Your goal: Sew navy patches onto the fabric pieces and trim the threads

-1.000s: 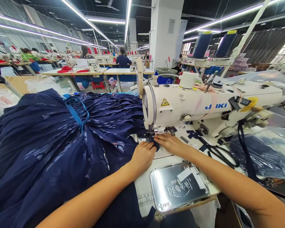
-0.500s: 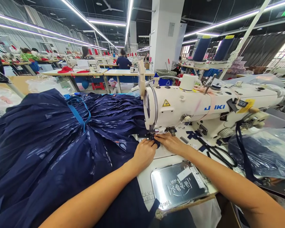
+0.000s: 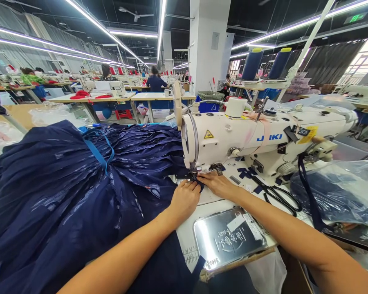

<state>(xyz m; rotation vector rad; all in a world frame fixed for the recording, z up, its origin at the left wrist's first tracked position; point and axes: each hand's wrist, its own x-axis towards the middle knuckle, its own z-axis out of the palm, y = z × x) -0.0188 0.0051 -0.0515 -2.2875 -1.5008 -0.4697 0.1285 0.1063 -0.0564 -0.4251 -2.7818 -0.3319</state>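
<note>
Navy fabric (image 3: 64, 220) lies in a big gathered heap to the left, tied with a blue strap (image 3: 95, 152). Its edge runs under the head of a white sewing machine (image 3: 214, 134). Close in front of the presser foot (image 3: 194, 174), my left hand (image 3: 185, 200) is closed on a small piece of the navy fabric, with fingers curled. My right hand (image 3: 217, 185) grips the same piece from the right side, its fingertips beside the foot. The hands nearly touch. The needle and the fabric beneath the fingers are mostly hidden.
Black scissors (image 3: 279, 194) lie right of my right hand among navy scraps (image 3: 243, 172). A shiny embossed metal plate (image 3: 230, 237) sits in front of the machine. Plastic-wrapped navy cloth (image 3: 331, 196) is at the right. Thread cones (image 3: 252, 65) stand behind. A person (image 3: 156, 81) sits farther back.
The whole view has shifted slightly, with the machine appearing a little further left. Both hands stay at the presser foot, still holding the fabric.
</note>
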